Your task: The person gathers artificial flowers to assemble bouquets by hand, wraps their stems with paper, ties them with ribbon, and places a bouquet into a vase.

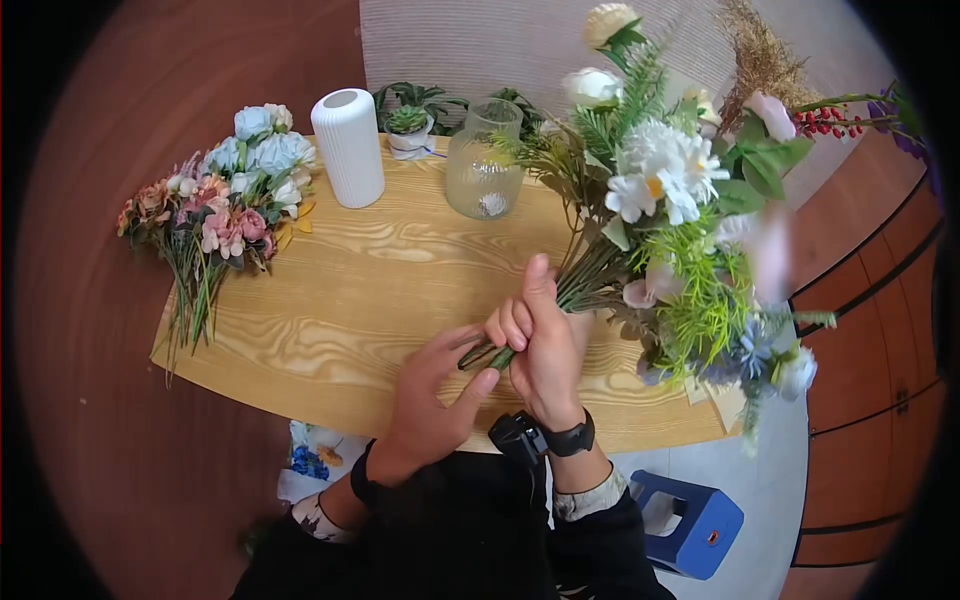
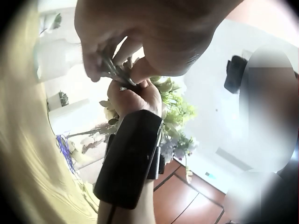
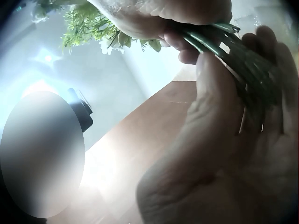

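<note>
My right hand (image 1: 550, 350) grips a large bouquet of artificial flowers (image 1: 665, 165) by its gathered green stems, thumb pointing up. White, cream, pale pink and blue blooms with ferny greenery lean out to the right. Below that grip, my left hand (image 1: 430, 395) holds the lower ends of the stems (image 3: 247, 60) between thumb and fingers. In the right wrist view the left thumb (image 3: 212, 86) lies against the near side of the stems, with the fingers behind them. The left wrist view shows both hands close together on the stems.
On the wooden table (image 1: 300, 330), pink and blue artificial flowers (image 1: 240, 180) lie at left. A white ribbed vase (image 1: 348, 150), a potted succulent (image 1: 408, 125) and a clear glass vase (image 1: 485, 165) stand along the back. A blue stool (image 1: 690, 525) is on the floor at right.
</note>
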